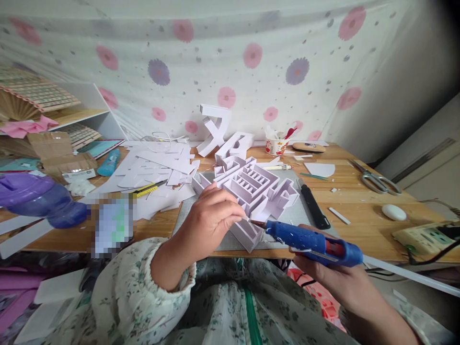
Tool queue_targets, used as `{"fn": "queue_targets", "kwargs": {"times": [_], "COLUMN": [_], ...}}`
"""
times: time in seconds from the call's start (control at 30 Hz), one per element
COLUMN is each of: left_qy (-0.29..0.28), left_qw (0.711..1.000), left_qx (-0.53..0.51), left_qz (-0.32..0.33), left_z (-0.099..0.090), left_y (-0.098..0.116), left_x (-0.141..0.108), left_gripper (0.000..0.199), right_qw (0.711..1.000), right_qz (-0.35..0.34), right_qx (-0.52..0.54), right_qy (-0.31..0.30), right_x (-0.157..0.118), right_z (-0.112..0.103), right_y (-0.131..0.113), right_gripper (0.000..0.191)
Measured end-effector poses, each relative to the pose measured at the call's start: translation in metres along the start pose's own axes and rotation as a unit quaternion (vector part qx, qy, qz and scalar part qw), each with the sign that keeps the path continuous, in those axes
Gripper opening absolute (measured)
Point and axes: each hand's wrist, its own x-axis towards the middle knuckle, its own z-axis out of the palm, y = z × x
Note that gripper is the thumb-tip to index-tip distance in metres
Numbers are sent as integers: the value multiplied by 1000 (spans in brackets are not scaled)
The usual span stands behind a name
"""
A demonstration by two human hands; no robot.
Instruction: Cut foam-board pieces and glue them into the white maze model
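My right hand [323, 273] is wrapped round a blue hot glue gun [298, 237], with a long white glue stick [406, 273] trailing from its back end. The metal nozzle points left at the wall of a white foam-board character [251, 184] with raised strip walls, lying on a grey cutting mat [190, 220]. Over the character's near left side is my left hand [212, 213], its thumb and fingers pinched together right by the nozzle. What lies between those fingertips is too small to tell. The palm hides part of the character.
Behind stand more white built-up characters [215, 129] and a paper cup [276, 143]. White offcuts [161, 163] and a yellow utility knife [149, 189] lie left. On the right are a black cutter [312, 203], scissors [375, 179], a white egg-shaped object [394, 212] and a power strip [424, 239].
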Motion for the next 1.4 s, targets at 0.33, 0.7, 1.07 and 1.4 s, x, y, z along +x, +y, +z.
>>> {"fn": "queue_targets", "kwargs": {"times": [0.33,0.7,1.07,1.4], "left_qy": [-26,-49,-42,-27], "left_qw": [989,932,946,962], "left_qx": [-121,-302,-267,-229], "left_qz": [-77,-195,-179,-145], "left_z": [5,9,6,5], "left_y": [-2,-7,-3,-2], "left_x": [-4,-9,-9,-10], "left_gripper": [12,9,19,23], "right_qw": [997,994,981,974], "right_qz": [5,70,105,131], "right_qx": [9,83,156,167], "right_qy": [-70,-34,-53,-74], "right_x": [9,-2,-2,0], "right_z": [-4,-3,0,-1], "right_y": [-27,-11,-8,-12], "right_gripper": [12,11,16,24]}}
